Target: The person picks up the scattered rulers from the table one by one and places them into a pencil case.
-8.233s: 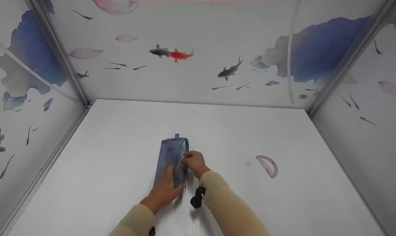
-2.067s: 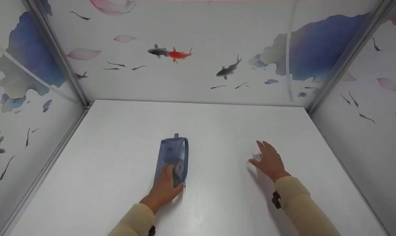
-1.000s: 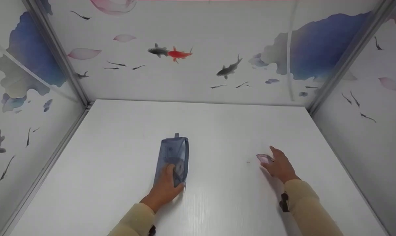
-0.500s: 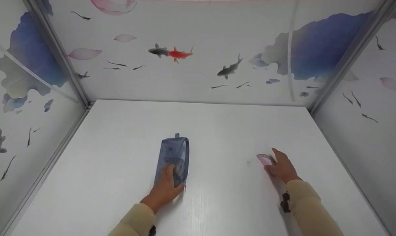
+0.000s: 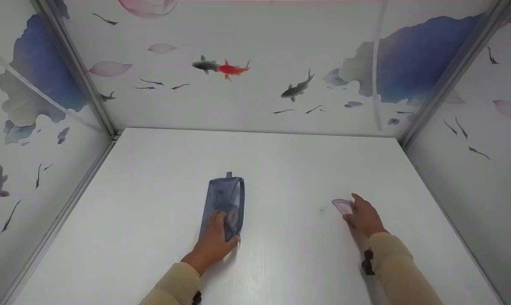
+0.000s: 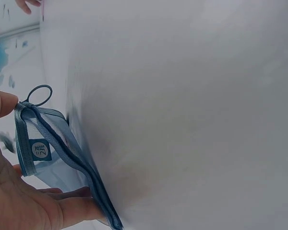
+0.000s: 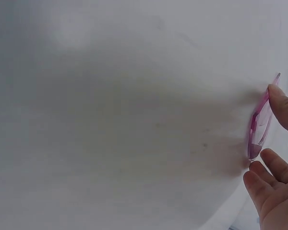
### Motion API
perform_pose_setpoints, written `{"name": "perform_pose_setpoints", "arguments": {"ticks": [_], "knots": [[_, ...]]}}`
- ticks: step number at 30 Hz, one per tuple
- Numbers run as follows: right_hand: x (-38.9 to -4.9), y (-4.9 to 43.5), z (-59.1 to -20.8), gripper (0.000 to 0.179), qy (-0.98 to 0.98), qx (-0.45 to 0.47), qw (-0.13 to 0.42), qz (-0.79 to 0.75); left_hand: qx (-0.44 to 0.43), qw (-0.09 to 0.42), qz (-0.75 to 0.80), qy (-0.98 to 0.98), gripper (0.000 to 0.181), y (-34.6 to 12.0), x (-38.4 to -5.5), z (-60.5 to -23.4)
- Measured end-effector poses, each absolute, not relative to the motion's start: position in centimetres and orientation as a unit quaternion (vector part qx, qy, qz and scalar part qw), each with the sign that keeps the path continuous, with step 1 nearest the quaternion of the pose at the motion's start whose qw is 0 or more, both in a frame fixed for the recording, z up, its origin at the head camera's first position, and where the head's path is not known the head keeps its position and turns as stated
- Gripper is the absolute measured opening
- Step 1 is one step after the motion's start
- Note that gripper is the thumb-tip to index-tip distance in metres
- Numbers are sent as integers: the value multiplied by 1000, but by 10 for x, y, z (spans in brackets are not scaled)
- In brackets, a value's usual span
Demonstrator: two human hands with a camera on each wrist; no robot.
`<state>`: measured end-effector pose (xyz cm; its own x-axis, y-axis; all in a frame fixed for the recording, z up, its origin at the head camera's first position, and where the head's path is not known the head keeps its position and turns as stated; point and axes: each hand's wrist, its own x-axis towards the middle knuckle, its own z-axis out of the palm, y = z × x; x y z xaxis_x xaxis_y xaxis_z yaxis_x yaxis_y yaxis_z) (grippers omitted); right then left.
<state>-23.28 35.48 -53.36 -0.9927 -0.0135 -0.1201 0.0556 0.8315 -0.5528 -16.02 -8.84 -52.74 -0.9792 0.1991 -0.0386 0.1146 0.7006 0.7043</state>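
A blue mesh pencil case (image 5: 223, 192) stands near the middle of the white table, its zipped mouth gaping along the right side. My left hand (image 5: 213, 241) grips its near end, thumb on one edge and fingers on the other; the left wrist view shows the zip, a small label (image 6: 40, 150) and a loop (image 6: 40, 96). Something dark and rounded shows through the mesh. To the right, my right hand (image 5: 366, 217) pinches a clear pink protractor (image 5: 342, 206) by its edges. In the right wrist view the thumb is on one edge of the protractor (image 7: 253, 127), fingertips at the other.
White table (image 5: 280, 169) lies between walls printed with fish and petals. A tiny mark (image 5: 321, 209) shows left of the protractor. A metal corner post (image 5: 446, 80) rises at the back right.
Earlier my right hand was at the pencil case's mouth; it has since gone right to the protractor, and its thumb and fingers have closed on the edges. My left hand has stayed put.
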Motion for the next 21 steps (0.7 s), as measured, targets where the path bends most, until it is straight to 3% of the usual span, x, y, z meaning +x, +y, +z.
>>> {"name": "perform_pose_setpoints", "arguments": {"ticks": [21], "knots": [[-234,349,-531,65,957,30,52,-283,85,53,374,922,70,-88,-160,-527]]}}
